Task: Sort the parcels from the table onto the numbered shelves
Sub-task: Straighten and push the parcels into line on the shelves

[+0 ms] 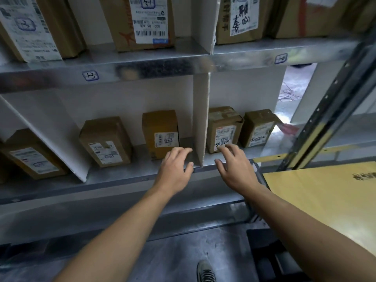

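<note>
Both my hands reach toward the lower metal shelf. My left hand hovers at the shelf edge, fingers relaxed, just in front of an upright brown parcel with a white label. My right hand is spread open in front of another brown parcel in the bay to the right of the white divider; its fingertips overlap that parcel's label. Neither hand holds anything. More brown parcels stand beside these.
The upper shelf carries larger labelled boxes and handwritten number tags. A slanted white divider separates a left bay with a parcel. A yellow table top lies at right, beside a black upright. My shoe is on the floor.
</note>
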The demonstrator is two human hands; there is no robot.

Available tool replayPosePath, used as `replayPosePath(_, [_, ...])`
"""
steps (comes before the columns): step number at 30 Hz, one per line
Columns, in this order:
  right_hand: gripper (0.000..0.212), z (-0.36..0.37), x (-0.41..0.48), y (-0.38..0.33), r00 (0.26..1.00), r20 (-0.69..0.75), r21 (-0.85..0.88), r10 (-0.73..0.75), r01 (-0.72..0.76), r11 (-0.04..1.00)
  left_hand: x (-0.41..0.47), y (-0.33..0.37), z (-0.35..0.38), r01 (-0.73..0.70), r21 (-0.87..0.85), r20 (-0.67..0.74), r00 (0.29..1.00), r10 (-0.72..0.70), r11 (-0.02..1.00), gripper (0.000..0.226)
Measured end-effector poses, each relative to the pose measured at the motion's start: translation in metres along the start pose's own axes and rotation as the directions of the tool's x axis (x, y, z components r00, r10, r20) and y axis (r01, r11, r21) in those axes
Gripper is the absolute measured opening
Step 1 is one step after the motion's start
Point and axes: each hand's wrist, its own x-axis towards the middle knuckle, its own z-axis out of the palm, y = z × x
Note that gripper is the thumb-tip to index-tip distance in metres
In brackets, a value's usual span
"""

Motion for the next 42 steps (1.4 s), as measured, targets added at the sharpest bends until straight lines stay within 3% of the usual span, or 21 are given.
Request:
replayPosePath(9, [0.044, -0.041, 0.044, 0.07, 0.991, -0.095, 0.064, 0.094, -0.089, 0.994, 0.064, 0.072, 0.045, -0.157, -0.075, 0.026, 0.987, 0.159, 0.985, 0.045])
replayPosePath(14, [0.044, -0.05, 0.082, 0.108, 0.996, -0.079, 0.052, 0.035, -0.031, 0.998, 0.108, 0.096, 0.067, -0.031, -0.082, -0.055, 0.998, 0.026, 0.996, 0.047])
replayPosePath(20, [0.044, -0.047, 0.124, 0.128, 0.998, 0.043, 0.031, -0.037, 0.036, 0.999, 0.137, 0.105, 0.084, 0.25, -0.016, -0.065, 0.966, -0.251, 0.968, 0.051])
replayPosePath(25, [0.049, -0.038, 0.149, 0.128, 0.985, 0.117, 0.05, -0.127, 0.121, 0.991, 0.147, 0.103, 0.084, 0.346, 0.012, -0.096, 0.934, -0.343, 0.938, 0.056])
replayPosePath(30, [0.048, -0.028, 0.155, 0.132, 0.978, 0.139, 0.061, -0.157, 0.15, 0.987, 0.156, 0.102, 0.09, 0.372, 0.035, -0.083, 0.926, -0.368, 0.928, 0.052])
replayPosePath(42, [0.04, -0.021, 0.155, 0.136, 0.984, 0.019, 0.095, -0.176, 0.173, 0.98, 0.166, 0.088, 0.095, 0.357, 0.057, -0.082, 0.932, -0.352, 0.932, 0.046])
